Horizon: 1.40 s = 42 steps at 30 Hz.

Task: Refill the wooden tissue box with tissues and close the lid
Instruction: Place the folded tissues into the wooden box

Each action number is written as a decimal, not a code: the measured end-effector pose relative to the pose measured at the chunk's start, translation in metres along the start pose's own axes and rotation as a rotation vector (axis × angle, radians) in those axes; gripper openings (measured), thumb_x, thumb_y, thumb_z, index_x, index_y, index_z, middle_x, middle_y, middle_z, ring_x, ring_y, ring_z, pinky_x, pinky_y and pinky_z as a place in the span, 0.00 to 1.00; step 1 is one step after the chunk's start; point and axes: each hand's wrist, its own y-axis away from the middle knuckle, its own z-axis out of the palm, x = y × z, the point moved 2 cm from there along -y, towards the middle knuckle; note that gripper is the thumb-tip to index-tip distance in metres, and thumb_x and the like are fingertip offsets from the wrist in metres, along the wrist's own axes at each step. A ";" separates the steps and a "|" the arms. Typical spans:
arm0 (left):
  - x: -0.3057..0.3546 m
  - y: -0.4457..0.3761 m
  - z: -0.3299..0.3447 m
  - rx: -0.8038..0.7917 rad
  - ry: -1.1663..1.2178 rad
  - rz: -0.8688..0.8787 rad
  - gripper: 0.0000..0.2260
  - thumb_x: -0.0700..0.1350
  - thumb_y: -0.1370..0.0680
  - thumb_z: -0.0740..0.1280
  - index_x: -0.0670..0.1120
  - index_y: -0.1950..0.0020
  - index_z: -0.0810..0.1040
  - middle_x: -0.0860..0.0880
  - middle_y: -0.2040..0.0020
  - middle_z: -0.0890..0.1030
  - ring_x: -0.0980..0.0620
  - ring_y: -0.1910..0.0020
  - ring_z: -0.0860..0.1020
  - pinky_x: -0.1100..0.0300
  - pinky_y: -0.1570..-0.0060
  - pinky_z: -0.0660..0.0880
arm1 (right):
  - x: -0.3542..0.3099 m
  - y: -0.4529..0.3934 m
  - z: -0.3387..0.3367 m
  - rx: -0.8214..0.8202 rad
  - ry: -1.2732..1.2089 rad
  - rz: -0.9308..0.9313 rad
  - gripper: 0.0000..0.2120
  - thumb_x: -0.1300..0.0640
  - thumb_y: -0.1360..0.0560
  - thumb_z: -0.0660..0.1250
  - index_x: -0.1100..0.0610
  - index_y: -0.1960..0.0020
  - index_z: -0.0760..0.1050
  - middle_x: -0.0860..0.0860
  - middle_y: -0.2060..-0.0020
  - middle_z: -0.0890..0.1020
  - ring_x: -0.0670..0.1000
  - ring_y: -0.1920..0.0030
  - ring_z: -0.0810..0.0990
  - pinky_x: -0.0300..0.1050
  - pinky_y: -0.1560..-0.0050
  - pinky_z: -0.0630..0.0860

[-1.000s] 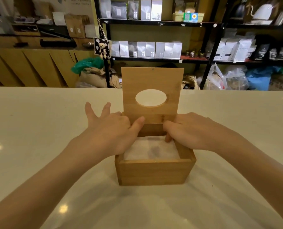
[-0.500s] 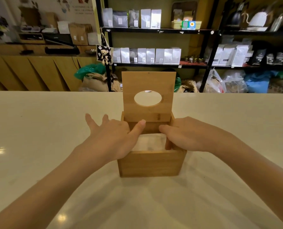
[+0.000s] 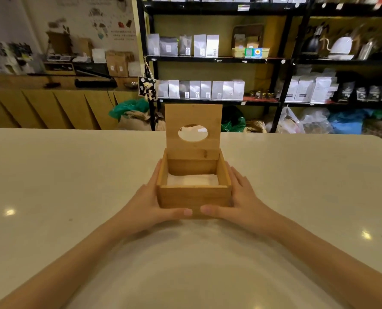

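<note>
I see a pale counter [image 3: 74, 175] w/ the wooden tissue box [image 3: 194, 197] sitting mid-counter, straight ahead of me. Its lid [image 3: 193, 128] stands upright at the box's far edge, oval cutout facing me. Left hand [image 3: 150, 206] grips the box's left wall, right hand [image 3: 241, 201] grips the right wall; both thumbs lie across the box's near face, tips nearly meeting. Inside the box, white tissues [image 3: 193, 179] lie flat, below the rim.
</note>
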 end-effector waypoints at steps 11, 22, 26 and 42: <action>0.017 0.050 0.016 0.169 -0.138 -0.032 0.41 0.62 0.38 0.65 0.54 0.28 0.56 0.57 0.43 0.67 0.63 0.51 0.59 0.45 0.30 0.55 | 0.005 0.038 0.016 0.085 0.100 -0.055 0.52 0.24 0.42 0.52 0.46 0.25 0.40 0.44 0.24 0.43 0.45 0.26 0.38 0.49 0.29 0.31; 0.012 0.075 0.034 0.167 -0.093 0.032 0.44 0.70 0.43 0.66 0.53 0.30 0.63 0.56 0.39 0.75 0.56 0.41 0.72 0.46 0.36 0.68 | 0.000 0.077 0.022 0.141 0.094 -0.035 0.51 0.24 0.41 0.52 0.47 0.25 0.41 0.46 0.24 0.50 0.48 0.25 0.43 0.51 0.28 0.33; 0.010 0.076 0.036 0.184 -0.063 0.082 0.42 0.66 0.40 0.68 0.54 0.30 0.61 0.56 0.37 0.75 0.56 0.40 0.74 0.56 0.40 0.72 | -0.002 0.080 0.025 0.194 0.011 -0.033 0.52 0.26 0.41 0.56 0.47 0.25 0.42 0.47 0.26 0.58 0.51 0.26 0.52 0.57 0.26 0.41; 0.042 0.160 0.076 0.522 -0.703 0.207 0.38 0.65 0.29 0.54 0.53 0.26 0.40 0.44 0.24 0.39 0.48 0.26 0.39 0.50 0.30 0.37 | -0.024 0.182 0.018 0.329 0.203 -0.049 0.39 0.42 0.25 0.59 0.52 0.26 0.38 0.51 0.24 0.48 0.51 0.25 0.45 0.49 0.27 0.44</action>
